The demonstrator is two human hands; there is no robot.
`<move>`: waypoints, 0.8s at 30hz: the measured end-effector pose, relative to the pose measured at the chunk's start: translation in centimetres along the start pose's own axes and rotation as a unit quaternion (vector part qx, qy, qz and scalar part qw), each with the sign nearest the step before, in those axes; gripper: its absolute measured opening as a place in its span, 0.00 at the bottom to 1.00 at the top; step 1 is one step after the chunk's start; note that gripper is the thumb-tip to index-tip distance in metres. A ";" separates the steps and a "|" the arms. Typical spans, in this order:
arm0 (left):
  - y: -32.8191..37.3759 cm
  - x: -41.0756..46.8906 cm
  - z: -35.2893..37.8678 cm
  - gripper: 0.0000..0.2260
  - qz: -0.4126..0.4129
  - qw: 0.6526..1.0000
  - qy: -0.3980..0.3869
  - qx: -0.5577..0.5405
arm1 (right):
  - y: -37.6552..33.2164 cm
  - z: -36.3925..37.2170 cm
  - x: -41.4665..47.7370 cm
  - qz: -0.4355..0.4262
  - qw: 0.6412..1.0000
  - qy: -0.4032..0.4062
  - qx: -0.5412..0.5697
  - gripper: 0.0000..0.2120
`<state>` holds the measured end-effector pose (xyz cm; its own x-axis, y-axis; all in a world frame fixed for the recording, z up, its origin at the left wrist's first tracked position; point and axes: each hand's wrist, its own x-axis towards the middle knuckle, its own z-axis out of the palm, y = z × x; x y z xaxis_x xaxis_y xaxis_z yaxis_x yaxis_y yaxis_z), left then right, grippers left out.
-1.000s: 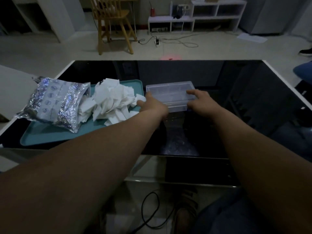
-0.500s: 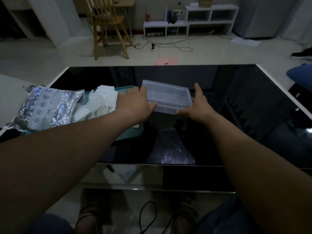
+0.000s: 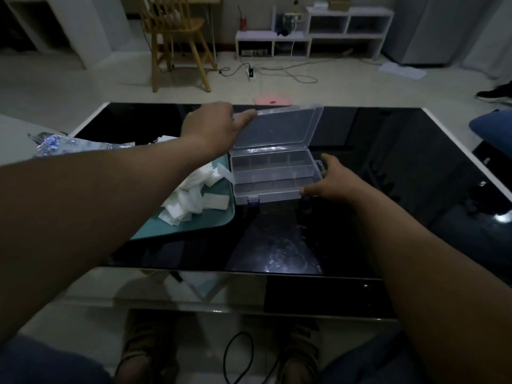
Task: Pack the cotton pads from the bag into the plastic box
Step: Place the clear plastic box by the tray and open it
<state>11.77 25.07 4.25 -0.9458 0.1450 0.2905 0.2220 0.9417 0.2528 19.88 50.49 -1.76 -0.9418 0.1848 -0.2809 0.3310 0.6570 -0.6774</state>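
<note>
Head view: left hand [image 3: 219,126] grips the lid [image 3: 279,126] by its corner, propping it up so the box [image 3: 274,176] stands open. Right hand [image 3: 329,181] clasps the box's right end, apparently to pin it to the table [image 3: 388,167]. Pads [image 3: 191,198] lie heaped on the tray [image 3: 194,228] just left of the box, the bag [image 3: 55,142] beyond them.

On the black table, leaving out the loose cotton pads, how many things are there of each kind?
Clear plastic box: 1
Teal tray: 1
Silver foil bag: 1
Total: 3
</note>
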 end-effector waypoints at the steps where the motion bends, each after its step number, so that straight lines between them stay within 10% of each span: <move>1: -0.1 1.0 -0.1 0.29 -0.023 1.000 -0.001 -0.021 | -0.1 0.0 0.0 0.006 1.000 -0.003 -0.011 0.56; 6: -1.1 3.0 0.0 0.22 -0.118 0.987 0.013 -0.107 | -0.9 -0.3 0.0 0.020 0.995 -0.045 -0.084 0.59; 14: -4.4 -2.2 1.9 0.19 0.114 0.957 -0.237 0.126 | -6.1 1.3 -1.7 -0.148 0.975 0.053 -0.156 0.37; 24: -5.9 -2.3 1.7 0.11 0.093 0.987 -0.133 0.001 | -9.6 6.6 -0.5 -0.181 0.965 0.001 -0.192 0.20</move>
<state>12.23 19.70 0.58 -0.9179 0.3891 0.0781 0.3966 0.8923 0.2156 17.54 39.23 0.37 -0.9917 -0.1066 -0.0724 -0.0656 0.9009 -0.4290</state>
